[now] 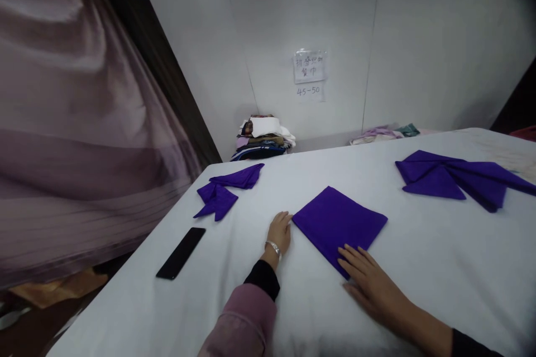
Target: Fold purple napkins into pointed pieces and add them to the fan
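Note:
A purple cloth napkin (341, 220), folded into a square, lies flat with its corners pointing away, near and to the sides. My left hand (280, 231), a silver bracelet at its wrist, rests on the white tablecloth with its fingertips at the napkin's left corner. Its fingers are stretched out and hold nothing. My right hand (372, 281) lies flat across the lower right edge near the closest corner, fingers extended and slightly apart on the fabric.
A folded purple napkin figure (218, 195) lies on the left, with a black phone (181, 253) nearer me. Another purple folded figure (452, 178) lies on the right. Stacked cloths (263, 139) stand behind the table (251, 268); a paper sign (310, 67) is on the wall.

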Tool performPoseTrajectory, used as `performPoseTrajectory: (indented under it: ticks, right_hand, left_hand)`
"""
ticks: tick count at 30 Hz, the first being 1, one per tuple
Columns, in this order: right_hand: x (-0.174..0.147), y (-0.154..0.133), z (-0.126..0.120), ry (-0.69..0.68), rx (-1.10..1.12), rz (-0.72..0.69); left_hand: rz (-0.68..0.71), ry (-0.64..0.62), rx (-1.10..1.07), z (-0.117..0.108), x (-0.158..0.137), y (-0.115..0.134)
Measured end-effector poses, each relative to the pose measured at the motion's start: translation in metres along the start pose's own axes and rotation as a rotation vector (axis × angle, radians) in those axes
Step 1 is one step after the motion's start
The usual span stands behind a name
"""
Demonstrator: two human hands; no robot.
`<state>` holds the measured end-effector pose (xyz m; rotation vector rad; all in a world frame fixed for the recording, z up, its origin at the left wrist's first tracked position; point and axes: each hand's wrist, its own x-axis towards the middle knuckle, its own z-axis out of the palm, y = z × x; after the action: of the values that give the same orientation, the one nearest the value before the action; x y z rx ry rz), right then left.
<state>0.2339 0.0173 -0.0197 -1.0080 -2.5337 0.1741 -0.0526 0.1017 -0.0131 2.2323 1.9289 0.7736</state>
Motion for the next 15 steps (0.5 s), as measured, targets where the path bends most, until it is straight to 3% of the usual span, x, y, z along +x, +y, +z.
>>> performPoseTrajectory:
  ticks: [7,15]
  right_hand:
    - [0.007,-0.012,-0.004,0.123,-0.028,-0.042]
    - [0.012,-0.011,-0.001,0.093,-0.094,-0.056]
  left_hand:
    - [0.116,-0.027,0.049,0.000,0.010,0.004]
    - [0.214,-0.172,0.143,-0.007,0.022,-0.001]
